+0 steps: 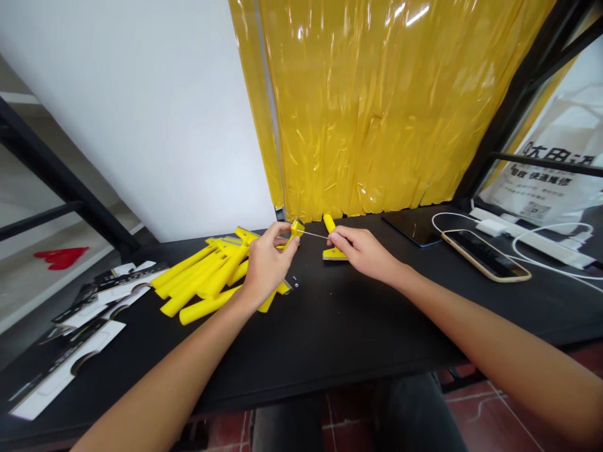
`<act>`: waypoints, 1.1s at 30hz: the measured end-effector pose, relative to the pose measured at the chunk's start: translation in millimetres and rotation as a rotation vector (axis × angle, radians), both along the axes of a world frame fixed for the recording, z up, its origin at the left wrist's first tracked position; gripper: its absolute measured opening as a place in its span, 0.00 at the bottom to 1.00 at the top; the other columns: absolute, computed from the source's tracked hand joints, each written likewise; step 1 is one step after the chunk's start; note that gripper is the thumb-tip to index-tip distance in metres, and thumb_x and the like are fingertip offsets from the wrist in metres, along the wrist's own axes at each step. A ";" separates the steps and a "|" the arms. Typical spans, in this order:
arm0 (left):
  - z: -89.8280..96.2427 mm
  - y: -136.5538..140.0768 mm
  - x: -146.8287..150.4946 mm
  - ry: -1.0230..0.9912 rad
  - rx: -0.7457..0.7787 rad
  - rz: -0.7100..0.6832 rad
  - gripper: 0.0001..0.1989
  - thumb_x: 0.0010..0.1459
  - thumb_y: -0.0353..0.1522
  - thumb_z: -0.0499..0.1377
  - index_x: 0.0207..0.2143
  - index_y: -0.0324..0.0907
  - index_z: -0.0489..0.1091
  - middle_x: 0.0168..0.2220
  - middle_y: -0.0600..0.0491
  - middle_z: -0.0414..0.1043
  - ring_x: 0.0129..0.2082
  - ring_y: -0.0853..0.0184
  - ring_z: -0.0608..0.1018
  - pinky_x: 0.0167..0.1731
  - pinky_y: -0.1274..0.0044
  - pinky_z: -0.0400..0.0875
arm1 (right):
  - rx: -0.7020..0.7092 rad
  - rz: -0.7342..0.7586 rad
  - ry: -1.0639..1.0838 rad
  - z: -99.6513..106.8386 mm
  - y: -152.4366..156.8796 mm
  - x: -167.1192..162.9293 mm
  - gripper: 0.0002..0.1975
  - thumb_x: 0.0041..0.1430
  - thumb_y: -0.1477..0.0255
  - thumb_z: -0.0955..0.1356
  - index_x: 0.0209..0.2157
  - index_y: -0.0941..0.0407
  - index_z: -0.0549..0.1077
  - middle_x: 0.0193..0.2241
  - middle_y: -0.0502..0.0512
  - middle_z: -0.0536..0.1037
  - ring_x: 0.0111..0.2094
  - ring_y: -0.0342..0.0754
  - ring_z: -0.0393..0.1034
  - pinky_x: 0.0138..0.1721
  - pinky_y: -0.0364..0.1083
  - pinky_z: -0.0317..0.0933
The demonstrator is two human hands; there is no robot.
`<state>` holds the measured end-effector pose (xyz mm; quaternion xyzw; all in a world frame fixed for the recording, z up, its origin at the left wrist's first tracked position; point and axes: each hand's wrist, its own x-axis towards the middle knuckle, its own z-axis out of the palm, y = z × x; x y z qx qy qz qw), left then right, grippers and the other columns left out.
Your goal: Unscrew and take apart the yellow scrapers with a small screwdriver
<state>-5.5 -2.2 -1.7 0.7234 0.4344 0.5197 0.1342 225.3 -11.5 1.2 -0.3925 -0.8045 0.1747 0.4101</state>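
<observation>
My left hand (272,254) is closed around a yellow scraper (296,228), its head raised between thumb and fingers. A thin-shafted screwdriver (313,235) is pinched in my right hand (360,251), which hides its handle. Its shaft points left and the tip meets the scraper's head. Behind and under my right hand lies another yellow scraper (330,223) on the black table (358,326). A pile of yellow scrapers (207,273) lies left of my left hand, which covers part of it. Small screws (296,284) rest on the table near my left wrist.
Black-and-white card sleeves (80,351) are heaped at the table's left. On the right are a phone (485,254), a dark tablet (414,227), a white power strip (532,238) and loose white cables. A yellow plastic curtain (377,113) and a white panel (155,113) stand behind.
</observation>
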 end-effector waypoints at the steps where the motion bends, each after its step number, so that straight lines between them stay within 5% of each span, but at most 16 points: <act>1: -0.3 0.1 0.1 0.010 0.004 0.000 0.10 0.59 0.36 0.63 0.43 0.45 0.71 0.42 0.52 0.79 0.35 0.65 0.83 0.31 0.78 0.75 | -0.029 -0.019 0.052 -1.9 1.2 -0.5 0.13 0.70 0.61 0.60 0.37 0.53 0.70 0.32 0.51 0.77 0.35 0.48 0.72 0.38 0.47 0.61; 6: -1.9 -2.5 2.3 0.028 -0.011 -0.014 0.09 0.60 0.36 0.62 0.43 0.46 0.72 0.40 0.52 0.79 0.35 0.64 0.83 0.30 0.77 0.75 | -0.185 -0.121 0.367 -16.2 10.4 -3.0 0.16 0.68 0.54 0.61 0.38 0.52 0.63 0.28 0.48 0.73 0.29 0.45 0.70 0.32 0.46 0.63; 14: -1.8 -9.7 6.6 0.059 0.013 0.007 0.09 0.60 0.36 0.62 0.43 0.47 0.72 0.39 0.54 0.79 0.35 0.63 0.83 0.33 0.76 0.76 | -0.088 -0.250 0.279 -15.5 6.0 -3.5 0.19 0.70 0.52 0.58 0.33 0.52 0.60 0.26 0.50 0.73 0.28 0.47 0.71 0.31 0.47 0.61; 18: -1.3 -8.0 5.3 0.070 0.013 0.016 0.08 0.61 0.36 0.62 0.43 0.47 0.72 0.38 0.54 0.80 0.35 0.62 0.83 0.33 0.76 0.76 | -0.053 -0.208 0.266 -9.0 1.2 -6.1 0.20 0.70 0.54 0.58 0.29 0.53 0.62 0.26 0.50 0.71 0.29 0.46 0.68 0.32 0.47 0.61; 23: -0.7 -8.0 4.1 0.085 0.017 0.029 0.08 0.61 0.36 0.61 0.43 0.47 0.72 0.38 0.53 0.80 0.36 0.62 0.84 0.32 0.75 0.76 | -0.153 -0.140 0.549 -12.4 6.5 -11.2 0.13 0.64 0.59 0.65 0.42 0.52 0.64 0.35 0.50 0.68 0.25 0.40 0.60 0.23 0.43 0.58; 33: -1.8 -12.2 7.5 0.096 0.035 0.030 0.08 0.61 0.36 0.61 0.43 0.47 0.72 0.36 0.54 0.79 0.35 0.62 0.83 0.34 0.75 0.77 | -0.272 -0.128 0.663 -17.4 9.8 -11.4 0.14 0.66 0.56 0.63 0.40 0.52 0.66 0.27 0.46 0.64 0.22 0.40 0.59 0.21 0.42 0.56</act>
